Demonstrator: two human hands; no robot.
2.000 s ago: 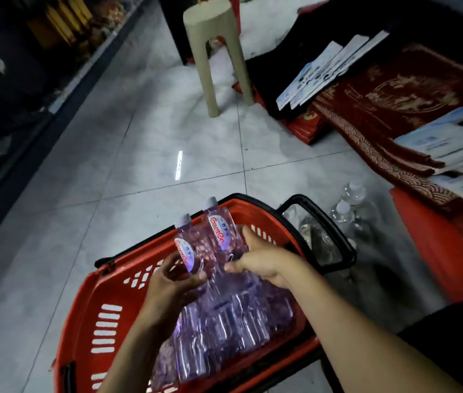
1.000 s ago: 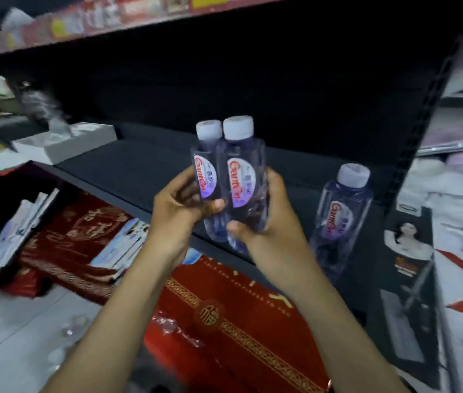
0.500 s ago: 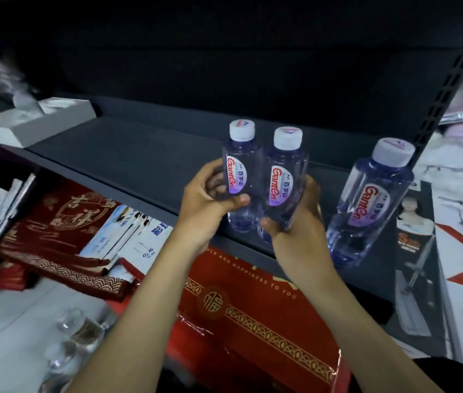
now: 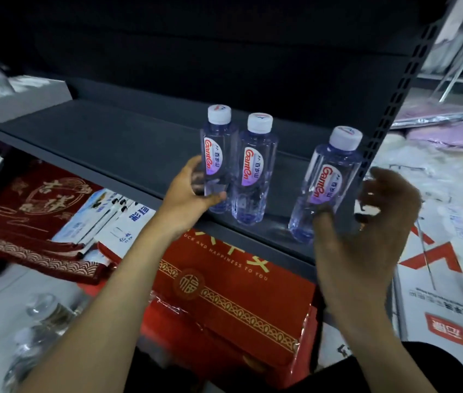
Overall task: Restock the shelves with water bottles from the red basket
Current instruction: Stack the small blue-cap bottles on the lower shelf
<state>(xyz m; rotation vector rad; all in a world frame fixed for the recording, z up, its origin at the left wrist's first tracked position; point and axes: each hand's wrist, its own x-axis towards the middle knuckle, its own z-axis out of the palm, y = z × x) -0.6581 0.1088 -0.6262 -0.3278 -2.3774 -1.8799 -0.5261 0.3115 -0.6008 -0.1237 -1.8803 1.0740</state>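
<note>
At the front edge of the dark metal shelf (image 4: pixel 105 143), three clear, white-capped plastic water bottles (image 4: pixel 255 171) stand upright. The left hand (image 4: pixel 187 194) grips the leftmost bottle (image 4: pixel 218 154) low, probably steadying it; the right hand (image 4: pixel 366 231) hovers beside the rightmost bottle (image 4: pixel 331 177), fingers loosely spread.

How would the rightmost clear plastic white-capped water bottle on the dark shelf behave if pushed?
Tall and narrow, the rightmost bottle would probably tip rather than slide. Seemingly full, so likely heavy for its size. Near the shelf front edge, it might fall off.

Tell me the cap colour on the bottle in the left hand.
White cap with a small coloured mark on top; head view.
</note>
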